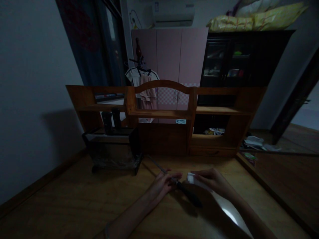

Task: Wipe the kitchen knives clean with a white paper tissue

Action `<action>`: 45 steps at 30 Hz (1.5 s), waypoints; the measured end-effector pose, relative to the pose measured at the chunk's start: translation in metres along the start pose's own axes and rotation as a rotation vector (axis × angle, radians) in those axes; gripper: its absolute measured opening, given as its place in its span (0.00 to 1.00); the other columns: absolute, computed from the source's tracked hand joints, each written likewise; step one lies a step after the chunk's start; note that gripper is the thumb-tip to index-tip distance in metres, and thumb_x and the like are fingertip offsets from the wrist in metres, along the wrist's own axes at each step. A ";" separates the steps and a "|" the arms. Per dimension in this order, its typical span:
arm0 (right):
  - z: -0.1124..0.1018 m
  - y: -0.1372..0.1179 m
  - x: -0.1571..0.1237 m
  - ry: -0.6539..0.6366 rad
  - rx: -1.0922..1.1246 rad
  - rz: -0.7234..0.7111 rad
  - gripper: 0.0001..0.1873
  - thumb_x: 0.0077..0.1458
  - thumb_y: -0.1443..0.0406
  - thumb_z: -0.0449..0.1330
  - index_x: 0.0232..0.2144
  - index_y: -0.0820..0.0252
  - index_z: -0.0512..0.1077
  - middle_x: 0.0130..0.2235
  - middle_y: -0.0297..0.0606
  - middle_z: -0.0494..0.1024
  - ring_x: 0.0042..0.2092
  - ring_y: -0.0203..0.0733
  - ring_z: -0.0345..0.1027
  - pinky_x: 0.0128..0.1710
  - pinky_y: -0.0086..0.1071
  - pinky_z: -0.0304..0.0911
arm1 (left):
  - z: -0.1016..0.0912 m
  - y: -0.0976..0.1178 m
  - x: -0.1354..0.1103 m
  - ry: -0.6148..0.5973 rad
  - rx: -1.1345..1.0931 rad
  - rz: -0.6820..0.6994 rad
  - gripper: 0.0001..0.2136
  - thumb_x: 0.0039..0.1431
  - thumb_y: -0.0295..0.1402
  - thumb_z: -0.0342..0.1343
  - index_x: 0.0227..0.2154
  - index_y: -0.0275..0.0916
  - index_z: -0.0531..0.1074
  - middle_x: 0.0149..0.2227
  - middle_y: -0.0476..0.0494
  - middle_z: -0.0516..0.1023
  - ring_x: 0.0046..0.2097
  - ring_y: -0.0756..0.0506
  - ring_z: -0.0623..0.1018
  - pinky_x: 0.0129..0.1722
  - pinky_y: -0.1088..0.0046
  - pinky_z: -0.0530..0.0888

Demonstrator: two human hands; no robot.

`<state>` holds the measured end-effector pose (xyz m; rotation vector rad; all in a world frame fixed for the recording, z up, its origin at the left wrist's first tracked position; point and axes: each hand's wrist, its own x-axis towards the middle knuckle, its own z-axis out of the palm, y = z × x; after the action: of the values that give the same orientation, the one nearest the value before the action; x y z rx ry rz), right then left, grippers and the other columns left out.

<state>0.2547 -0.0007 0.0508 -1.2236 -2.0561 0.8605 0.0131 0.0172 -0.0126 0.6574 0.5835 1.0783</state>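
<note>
Both my hands rest on a wooden desk (74, 202) in a dim room. My left hand (164, 184) is closed around a long thin tool (174, 182) with a grey metal shaft pointing up-left and a dark handle (190, 196) pointing down-right. My right hand (211, 181) lies just to the right, fingers pressed onto a small white piece of paper or cloth (191, 177) at its fingertips. The two hands almost touch near the tool's middle.
A wooden shelf unit (161, 114) stands along the back of the desk. A dark metal rack (112, 149) sits at the left. Papers (256, 142) lie at the right. Behind are a pink wardrobe (179, 63) and a dark cabinet (236, 63).
</note>
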 end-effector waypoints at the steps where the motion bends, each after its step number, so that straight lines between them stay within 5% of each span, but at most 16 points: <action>1: 0.004 -0.002 0.001 0.018 0.007 0.000 0.20 0.58 0.53 0.53 0.45 0.56 0.76 0.40 0.38 0.81 0.38 0.46 0.74 0.36 0.34 0.66 | 0.002 0.000 -0.001 -0.011 0.013 0.006 0.21 0.54 0.29 0.57 0.47 0.38 0.55 0.45 0.27 0.76 0.48 0.37 0.77 0.43 0.59 0.73; 7: 0.031 -0.012 0.000 -0.113 0.202 -0.041 0.19 0.56 0.53 0.56 0.43 0.56 0.76 0.51 0.42 0.75 0.52 0.51 0.68 0.50 0.41 0.63 | 0.005 0.001 -0.003 -0.029 0.075 0.040 0.21 0.55 0.31 0.57 0.47 0.41 0.52 0.46 0.30 0.76 0.45 0.39 0.78 0.42 0.63 0.73; 12: 0.042 -0.007 -0.002 -0.201 0.266 -0.010 0.20 0.53 0.54 0.60 0.46 0.55 0.74 0.53 0.43 0.72 0.55 0.53 0.65 0.52 0.43 0.62 | 0.004 0.004 -0.004 -0.027 0.046 0.048 0.21 0.54 0.31 0.58 0.45 0.42 0.52 0.47 0.31 0.75 0.49 0.37 0.76 0.45 0.60 0.71; 18: 0.049 -0.013 -0.002 -0.187 0.349 0.001 0.28 0.49 0.59 0.65 0.53 0.53 0.68 0.50 0.38 0.75 0.49 0.49 0.70 0.49 0.40 0.65 | 0.003 0.004 -0.004 -0.034 0.106 0.070 0.21 0.55 0.34 0.59 0.46 0.44 0.53 0.47 0.33 0.75 0.49 0.38 0.75 0.45 0.62 0.70; 24: 0.049 -0.011 -0.001 -0.156 0.282 0.033 0.22 0.52 0.57 0.62 0.50 0.54 0.71 0.48 0.37 0.77 0.45 0.51 0.72 0.43 0.39 0.67 | 0.003 0.004 0.000 -0.001 0.047 0.089 0.29 0.49 0.29 0.64 0.50 0.46 0.55 0.37 0.45 0.75 0.43 0.41 0.78 0.39 0.71 0.71; 31: 0.049 -0.006 0.002 -0.090 0.289 0.032 0.19 0.50 0.58 0.63 0.44 0.56 0.76 0.44 0.38 0.79 0.43 0.50 0.73 0.42 0.36 0.66 | 0.003 0.015 -0.003 -0.026 0.233 0.124 0.37 0.49 0.33 0.65 0.60 0.44 0.53 0.36 0.40 0.78 0.34 0.45 0.79 0.30 0.76 0.70; 37: 0.051 0.003 0.006 -0.034 0.214 0.125 0.14 0.49 0.58 0.63 0.34 0.62 0.79 0.31 0.38 0.80 0.31 0.42 0.71 0.27 0.28 0.60 | 0.000 0.016 -0.002 0.024 0.332 0.133 0.40 0.49 0.35 0.64 0.62 0.47 0.49 0.37 0.40 0.76 0.41 0.38 0.78 0.31 0.69 0.75; 45: 0.041 0.007 0.000 -0.077 0.162 0.071 0.11 0.52 0.60 0.61 0.28 0.64 0.73 0.26 0.33 0.72 0.28 0.35 0.63 0.25 0.25 0.53 | -0.003 0.015 -0.001 0.028 0.246 0.118 0.41 0.49 0.32 0.65 0.62 0.46 0.47 0.38 0.41 0.74 0.45 0.36 0.77 0.35 0.65 0.77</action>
<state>0.2271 -0.0072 0.0198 -1.1972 -1.9690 1.0999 0.0016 0.0215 -0.0041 0.9009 0.7154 1.1365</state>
